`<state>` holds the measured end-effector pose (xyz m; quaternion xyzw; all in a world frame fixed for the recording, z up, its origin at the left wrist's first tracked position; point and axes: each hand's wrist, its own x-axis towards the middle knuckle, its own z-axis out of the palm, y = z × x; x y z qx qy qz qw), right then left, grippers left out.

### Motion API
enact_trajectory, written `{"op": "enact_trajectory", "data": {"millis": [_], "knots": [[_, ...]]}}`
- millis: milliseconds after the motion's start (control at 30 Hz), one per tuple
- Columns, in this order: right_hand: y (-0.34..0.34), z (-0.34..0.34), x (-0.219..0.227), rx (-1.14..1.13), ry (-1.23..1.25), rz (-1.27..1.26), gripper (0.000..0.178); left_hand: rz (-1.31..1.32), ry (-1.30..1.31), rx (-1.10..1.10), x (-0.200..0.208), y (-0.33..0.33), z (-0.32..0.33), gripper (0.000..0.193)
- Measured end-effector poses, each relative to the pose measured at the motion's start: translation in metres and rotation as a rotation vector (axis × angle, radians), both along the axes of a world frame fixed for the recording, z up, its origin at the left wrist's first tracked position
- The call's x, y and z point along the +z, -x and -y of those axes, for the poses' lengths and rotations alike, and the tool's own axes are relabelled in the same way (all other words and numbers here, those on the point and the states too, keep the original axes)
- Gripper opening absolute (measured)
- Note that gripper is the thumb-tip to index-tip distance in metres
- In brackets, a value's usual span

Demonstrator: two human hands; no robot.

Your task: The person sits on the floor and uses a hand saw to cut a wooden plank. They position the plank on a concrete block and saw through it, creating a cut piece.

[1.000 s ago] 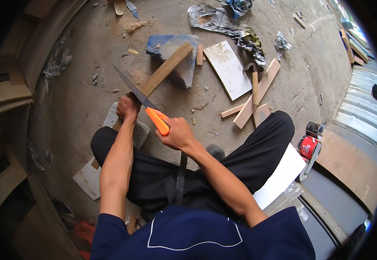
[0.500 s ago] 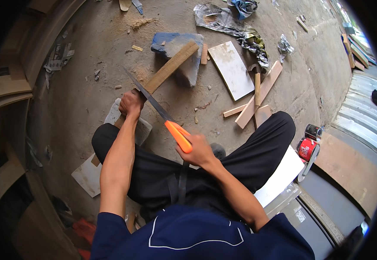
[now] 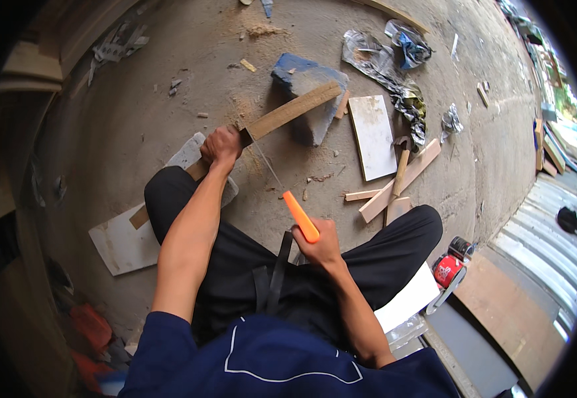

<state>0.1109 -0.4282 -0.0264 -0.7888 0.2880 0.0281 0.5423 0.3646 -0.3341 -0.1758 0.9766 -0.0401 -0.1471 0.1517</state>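
Observation:
My left hand (image 3: 222,147) is wrapped around a long wooden strip (image 3: 295,109), pressing it down. The strip's far end rests on a blue and grey block (image 3: 300,66), and its near part lies over a pale block (image 3: 185,154) by my left knee. In my closed right hand (image 3: 319,244), in front of my lap, is the orange handle of a handsaw (image 3: 299,215). Its thin blade, seen nearly edge-on, reaches up to the strip's edge just right of my left fist. Whether the blade's tip passes beyond the strip cannot be made out.
A white board (image 3: 373,136) lies right of the block, near a wooden-handled hammer (image 3: 401,169) across several wood pieces (image 3: 407,179). Crumpled plastic sheeting (image 3: 374,63) lies beyond. Another white board (image 3: 122,245) sits by my left knee; a red, round-bodied object (image 3: 447,270) stands at right.
My right hand has drawn the saw back toward my body, and the blade now appears more edge-on. My left hand keeps its hold on the strip. The whole view has shifted slightly.

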Motion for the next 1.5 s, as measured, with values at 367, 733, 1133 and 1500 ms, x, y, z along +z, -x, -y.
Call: {"op": "enact_trajectory", "data": {"millis": [367, 733, 1133, 1500], "knots": [[0.021, 0.000, 0.017, 0.014, 0.054, -0.039, 0.019, -0.046, 0.085, 0.029, 0.008, 0.000, -0.001, 0.040], [0.025, -0.003, 0.003, -0.016, 0.054, -0.002, 0.024, -0.070, 0.122, 0.040, 0.014, 0.000, 0.000, 0.035], [0.021, 0.002, -0.001, -0.005, 0.036, 0.003, 0.026, -0.043, 0.145, 0.043, 0.011, -0.001, -0.003, 0.030], [0.014, -0.003, -0.002, 0.022, 0.069, -0.041, 0.022, -0.082, 0.109, 0.048, 0.005, 0.001, -0.005, 0.034]]}}
